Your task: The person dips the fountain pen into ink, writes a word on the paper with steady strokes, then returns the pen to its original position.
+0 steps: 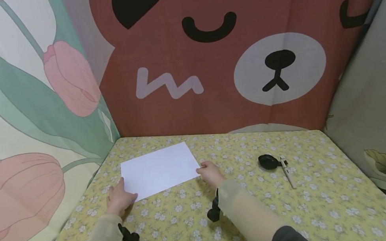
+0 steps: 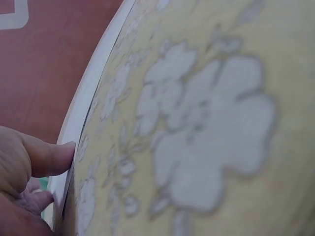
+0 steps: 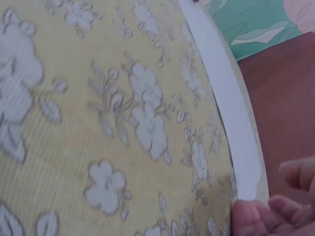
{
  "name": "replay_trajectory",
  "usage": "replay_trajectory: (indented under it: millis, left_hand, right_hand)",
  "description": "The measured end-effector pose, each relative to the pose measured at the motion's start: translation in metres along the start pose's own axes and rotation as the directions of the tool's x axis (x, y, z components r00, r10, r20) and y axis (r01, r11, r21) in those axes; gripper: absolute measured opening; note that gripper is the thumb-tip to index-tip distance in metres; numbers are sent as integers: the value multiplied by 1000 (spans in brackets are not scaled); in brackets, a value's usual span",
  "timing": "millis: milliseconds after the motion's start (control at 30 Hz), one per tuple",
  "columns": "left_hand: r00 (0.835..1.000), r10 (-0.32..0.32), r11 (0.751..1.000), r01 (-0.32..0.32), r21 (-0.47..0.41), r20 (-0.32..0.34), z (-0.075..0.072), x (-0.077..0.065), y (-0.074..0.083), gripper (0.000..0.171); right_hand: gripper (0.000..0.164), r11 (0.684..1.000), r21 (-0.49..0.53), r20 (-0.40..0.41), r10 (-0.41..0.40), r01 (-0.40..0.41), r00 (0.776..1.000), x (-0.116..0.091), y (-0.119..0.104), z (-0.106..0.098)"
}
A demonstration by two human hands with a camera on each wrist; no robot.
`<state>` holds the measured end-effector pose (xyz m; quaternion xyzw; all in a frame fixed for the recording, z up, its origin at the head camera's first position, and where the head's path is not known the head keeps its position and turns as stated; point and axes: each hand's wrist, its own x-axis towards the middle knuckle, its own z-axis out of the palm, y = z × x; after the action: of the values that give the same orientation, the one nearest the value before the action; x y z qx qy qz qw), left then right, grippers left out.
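Note:
A blank white sheet of paper (image 1: 161, 172) lies on the flowered tablecloth, slightly turned, toward the back left. At its near left corner is my left hand (image 1: 119, 198), its thumb reaching to the front edge and a finger along the left edge. In the left wrist view the thumb (image 2: 56, 158) touches the paper's rim. My right hand (image 1: 212, 174) holds the near right corner with bent fingertips. In the right wrist view these fingertips (image 3: 251, 216) meet the end of the paper (image 3: 224, 98), while another finger is raised above it.
To the right lie a black rounded object (image 1: 268, 162) and a pale, slim pen-like item (image 1: 287, 173), close together. A brown bear-face backdrop (image 1: 220, 109) stands behind the table (image 1: 191, 232), with printed cloths at both sides. Black devices (image 1: 131, 239) hang from both wrists.

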<state>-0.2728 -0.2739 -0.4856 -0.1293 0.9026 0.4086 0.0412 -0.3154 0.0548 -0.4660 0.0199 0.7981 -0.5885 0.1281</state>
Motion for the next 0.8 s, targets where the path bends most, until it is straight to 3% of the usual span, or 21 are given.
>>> replay_trajectory:
  millis: [233, 567, 800]
  left_hand:
    - [998, 33, 999, -33, 4, 46, -2, 4, -2, 87]
    - [997, 25, 1000, -26, 14, 71, -1, 6, -1, 85]
    - [996, 14, 1000, -14, 6, 84, -2, 5, -2, 85]
  right_hand:
    - [54, 996, 57, -48, 67, -65, 997, -1, -3, 2]
    - [56, 996, 49, -105, 76, -71, 992, -3, -3, 6]
    - [47, 996, 20, -129, 87, -85, 988, -1, -2, 12]
